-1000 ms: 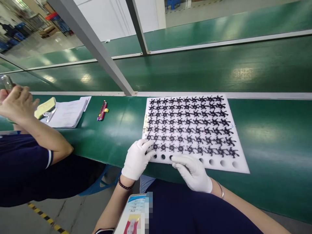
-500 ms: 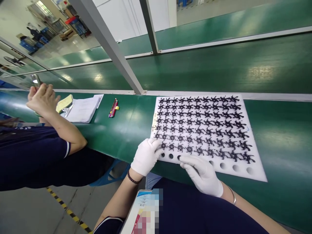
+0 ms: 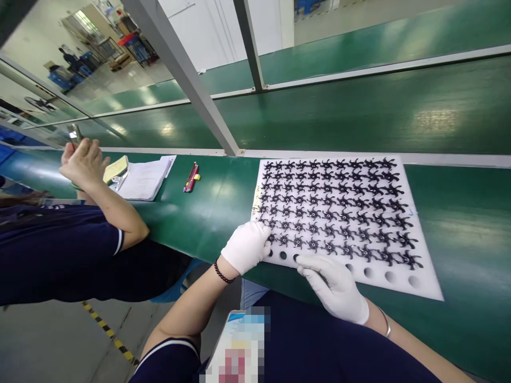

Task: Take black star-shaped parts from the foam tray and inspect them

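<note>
A white foam tray [image 3: 425, 260] lies on the green bench, carrying rows of small black fan wheels [image 3: 329, 247]. Along its front edge runs a line of round holes with no wheels over them. My left hand [image 3: 246, 247], in a white glove, is at the tray's front left corner. Its thumb and fingers close around the leftmost wheel of the front row, which they partly cover. My right hand [image 3: 333, 287], also gloved, rests at the front edge over the holes. Its fingers are stretched out together, the thumb is apart below, and nothing shows in it.
To the left a co-worker's bare hand [image 3: 85, 162] holds up a phone-like device [image 3: 74, 134]. Papers on a clipboard [image 3: 143, 180] and a red pen-like item [image 3: 191, 178] lie on the bench. A grey post [image 3: 187, 80] rises behind the bench.
My left hand has shifted a little inward and its fingers now cover part of the corner fan wheel. My right hand stays in place. The view has moved slightly.
</note>
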Demonstrator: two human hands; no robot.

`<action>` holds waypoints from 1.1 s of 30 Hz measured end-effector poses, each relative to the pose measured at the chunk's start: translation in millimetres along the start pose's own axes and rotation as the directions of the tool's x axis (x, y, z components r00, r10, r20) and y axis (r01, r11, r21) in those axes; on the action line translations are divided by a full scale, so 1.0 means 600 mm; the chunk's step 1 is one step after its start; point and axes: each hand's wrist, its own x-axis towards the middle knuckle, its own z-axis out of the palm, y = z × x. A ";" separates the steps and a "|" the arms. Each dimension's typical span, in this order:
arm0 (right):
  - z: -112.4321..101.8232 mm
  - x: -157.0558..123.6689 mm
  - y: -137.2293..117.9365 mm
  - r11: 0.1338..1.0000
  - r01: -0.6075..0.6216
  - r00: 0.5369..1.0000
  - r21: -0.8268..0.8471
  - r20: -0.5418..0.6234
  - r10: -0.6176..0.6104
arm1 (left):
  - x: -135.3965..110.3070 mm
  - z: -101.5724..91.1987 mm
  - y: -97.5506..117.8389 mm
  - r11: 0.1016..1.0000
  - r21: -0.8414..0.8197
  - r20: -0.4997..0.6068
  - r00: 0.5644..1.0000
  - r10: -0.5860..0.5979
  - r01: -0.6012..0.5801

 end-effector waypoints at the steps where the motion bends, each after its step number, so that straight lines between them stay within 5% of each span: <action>1: 0.000 0.001 -0.001 1.000 0.003 1.000 0.002 -0.003 -0.003 | 0.000 0.003 0.001 1.000 0.017 -0.026 0.999 0.021 -0.020; 5: 0.002 0.001 0.001 1.000 0.005 1.000 0.008 -0.014 -0.005 | -0.002 0.032 -0.005 0.995 0.045 -0.241 0.966 0.098 -0.090; 10: 0.002 0.000 0.003 1.000 0.009 1.000 -0.016 -0.027 -0.010 | -0.005 0.055 -0.012 0.983 0.083 -0.600 0.779 0.181 -0.164; 14: 0.002 0.000 0.002 1.000 0.012 0.999 -0.015 -0.040 -0.013 | -0.021 0.036 -0.013 0.973 0.051 -0.703 0.684 0.194 -0.224; 20: 0.004 -0.009 0.007 0.999 -0.047 0.999 -0.009 -0.023 0.047 | -0.075 -0.010 0.006 0.913 -0.302 -0.794 0.603 -0.081 -0.274; 23: 0.004 -0.012 0.010 0.988 -0.128 0.992 0.086 0.004 0.128 | -0.081 -0.005 0.034 0.653 -0.623 -0.729 0.622 -0.285 -0.430; 26: 0.003 -0.011 0.010 0.959 -0.152 0.988 0.241 0.022 0.151 | -0.067 0.021 0.068 0.389 -0.807 -0.582 0.711 -0.395 -0.445; 29: 0.001 -0.010 0.010 0.962 -0.149 0.988 0.229 -0.013 0.156 | -0.051 0.048 0.098 0.206 -0.893 -0.450 0.796 -0.405 -0.400; 33: 0.002 -0.018 0.013 0.970 -0.190 0.975 0.153 -0.085 0.204 | -0.052 0.073 0.111 0.052 -0.907 -0.408 0.841 -0.355 -0.418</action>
